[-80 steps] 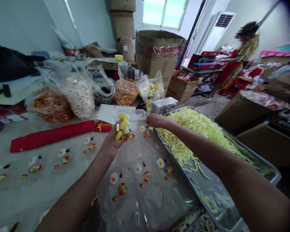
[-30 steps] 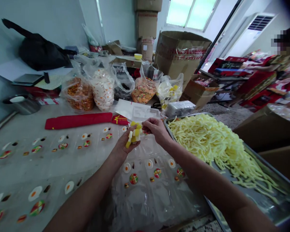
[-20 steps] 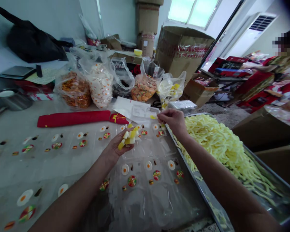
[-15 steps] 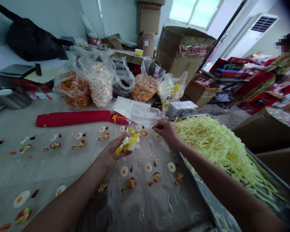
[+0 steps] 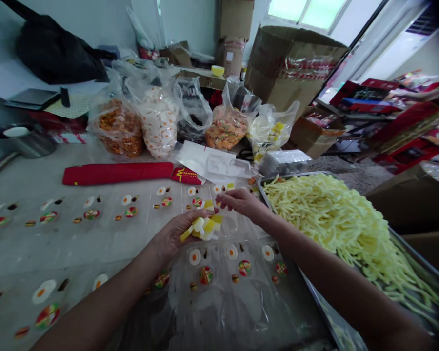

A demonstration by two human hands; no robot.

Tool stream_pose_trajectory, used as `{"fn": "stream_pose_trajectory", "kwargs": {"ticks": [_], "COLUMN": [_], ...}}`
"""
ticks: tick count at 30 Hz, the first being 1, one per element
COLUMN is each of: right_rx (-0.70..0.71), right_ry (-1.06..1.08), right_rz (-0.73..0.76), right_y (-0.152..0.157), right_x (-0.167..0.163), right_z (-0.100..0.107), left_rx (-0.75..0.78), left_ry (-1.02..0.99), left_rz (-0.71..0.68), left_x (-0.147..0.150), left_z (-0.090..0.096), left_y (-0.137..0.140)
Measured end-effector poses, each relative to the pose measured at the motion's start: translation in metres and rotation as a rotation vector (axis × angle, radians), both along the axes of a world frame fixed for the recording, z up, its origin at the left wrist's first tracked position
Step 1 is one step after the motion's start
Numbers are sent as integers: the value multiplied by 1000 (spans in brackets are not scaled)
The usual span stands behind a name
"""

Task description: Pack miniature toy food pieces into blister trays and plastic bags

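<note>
My left hand (image 5: 185, 226) is closed around a small bunch of yellow-and-white pieces (image 5: 205, 226), which stick out past its fingertips. Close beside these pieces is my right hand (image 5: 239, 202), its fingers bent and slightly apart, with nothing plainly visible between them. Beneath both hands lie clear plastic trays (image 5: 219, 312) with shallow compartments. They hold miniature fried eggs (image 5: 232, 252), round red-and-green pieces (image 5: 244, 267), tiny burgers (image 5: 235, 278) and small dark pieces. One yellow-and-white piece (image 5: 229, 186) rests by an egg just beyond my right fingers.
A metal tray (image 5: 316, 297) heaped with pale yellow strips (image 5: 329, 219) stands at the right. Along the back are a red folded cloth (image 5: 117, 174), white plastic sheets (image 5: 227, 165), bags of miniatures (image 5: 157, 122) and a large carton (image 5: 292, 63).
My right hand has moved from the tray's far row back to the pieces in my left hand. A yellow-and-white piece now shows where it was. The view has shifted slightly.
</note>
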State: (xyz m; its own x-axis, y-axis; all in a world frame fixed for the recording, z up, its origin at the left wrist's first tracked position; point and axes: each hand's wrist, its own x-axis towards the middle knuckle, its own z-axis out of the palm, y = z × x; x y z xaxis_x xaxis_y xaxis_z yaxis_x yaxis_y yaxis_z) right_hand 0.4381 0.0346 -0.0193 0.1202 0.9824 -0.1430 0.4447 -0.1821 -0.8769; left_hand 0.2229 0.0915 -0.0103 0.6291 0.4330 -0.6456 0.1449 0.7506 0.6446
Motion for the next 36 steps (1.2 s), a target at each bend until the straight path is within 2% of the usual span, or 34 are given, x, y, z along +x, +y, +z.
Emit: {"fn": "stream_pose_trajectory", "kwargs": {"ticks": [2, 3, 6, 8, 10, 13, 17, 22, 24, 26, 31, 34, 36], "right_rx": [-98, -123, -97, -42, -19, -18, 6, 75, 133, 148, 20, -90, -129], "right_ry": [161, 217, 403, 424, 292, 54, -138, -443, -476, -307, 236, 477, 572], "right_rz": [55, 31, -153, -235, -260, -266, -258, -246, -223, -172, 48, -23, -86], "right_y": [5, 7, 17, 27, 39, 60, 78, 77, 69, 59, 42, 44, 51], "right_x": [-15, -21, -25, -21, -17, -16, -19, -16, -23, -39, -93, -103, -99], "right_z": [4, 6, 12, 11, 3, -17, -34, -30, -24, -14, 20, 33, 33], "left_rx": [-7, -10, -5, -2, 1, -2, 1, -46, -46, -40, -91, -86, -91], "left_ry": [4, 2, -21, -44, -43, 6, -19, -49, -46, -49, -68, -117, -119], "left_rz": [-6, -8, -15, -17, 31, 185, 345, 402, 405, 408, 423, 433, 438], "left_x": [0, -1, -8, -17, -26, -40, -55, -63, -65, -66, -66, -74, -84], "left_z": [4, 7, 16, 18, 15, 7, 0, -5, -8, -9, 0, 1, -1], "left_y": [-5, -8, -17, -19, -16, -3, 18, 28, 28, 29, 23, 17, 16]}}
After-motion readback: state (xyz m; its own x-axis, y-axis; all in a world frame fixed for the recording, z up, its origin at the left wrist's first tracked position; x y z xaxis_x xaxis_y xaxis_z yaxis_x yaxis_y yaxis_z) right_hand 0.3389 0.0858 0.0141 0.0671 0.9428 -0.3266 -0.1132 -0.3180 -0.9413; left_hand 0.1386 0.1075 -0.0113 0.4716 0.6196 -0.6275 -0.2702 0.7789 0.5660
